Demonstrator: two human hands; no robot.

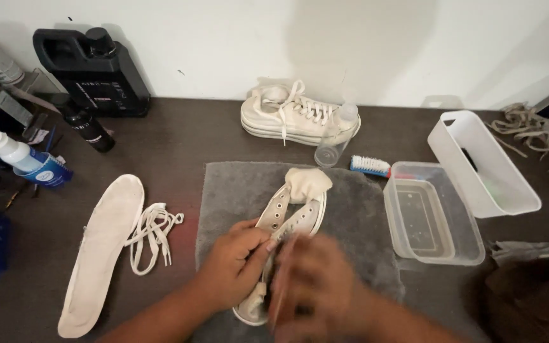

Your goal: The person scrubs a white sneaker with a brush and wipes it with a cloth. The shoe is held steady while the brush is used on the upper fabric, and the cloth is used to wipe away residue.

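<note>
far left of the tabletop: a black jug against the wall, a dark bottle lying below it, a white bottle with a blue label at the edge.

next: a white insole lies flat, a loose bundle of white laces touching its right side.

centre: a grey towel is spread out and an unlaced cream canvas sneaker lies on it, toe away from the person, tongue folded up at the far end.

left hand: grip closed around the shoe's side wall near the eyelets, steadying it.

right hand: motion-blurred over the heel half; appears to hold a thin stick-like tool, but cannot tell the grip or the tool's kind.

handling judgement: shoe looks light; canvas upper is soft and will collapse under pressure, rubber sole stiff. best held by the sole edge or heel, or with fingers inside the opening.

behind the towel: the matching laced sneaker by the wall, a clear empty-looking plastic bottle just in front of it.

right: a brush with a blue handle, touching a clear rectangular tub with what looks like shallow liquid. further right, a white bin with dark and green items inside, unclear. a tangle of laces far right.
</note>
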